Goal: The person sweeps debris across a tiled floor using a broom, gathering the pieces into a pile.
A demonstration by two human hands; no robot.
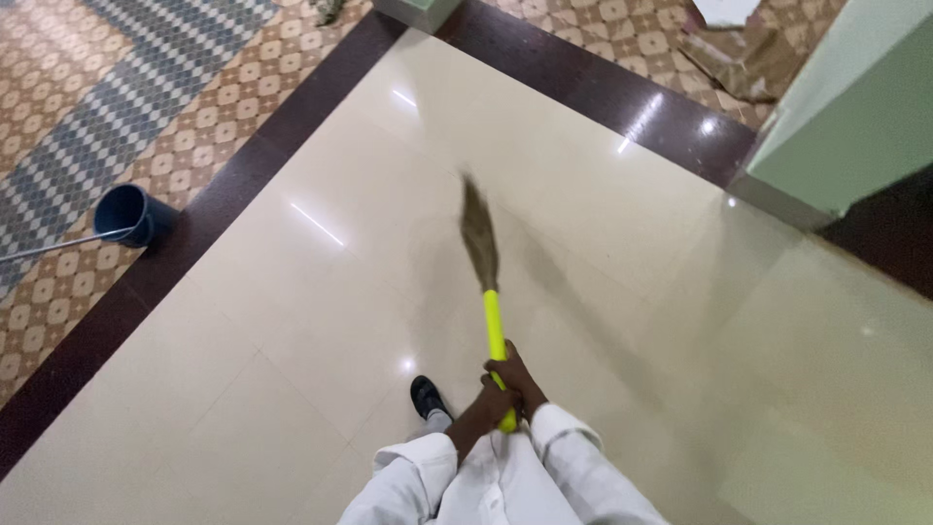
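One broom (486, 282), held in front of the body over the cream floor tiles (292, 369). Long axis runs nearly straight away from the person, tilted slightly left at the far end. Yellow handle end at the hands; brown bristle head points away, blurred, low over the floor.

Left hand (498, 394) and right hand (518, 374): both closed round the yellow handle near its lower end, touching each other, right slightly further up the shaft.

Count: one black shoe (426, 396) visible just left of the hands; one blue bucket (133, 214) well apart at left on the patterned tiles; two white sleeves (573, 437)
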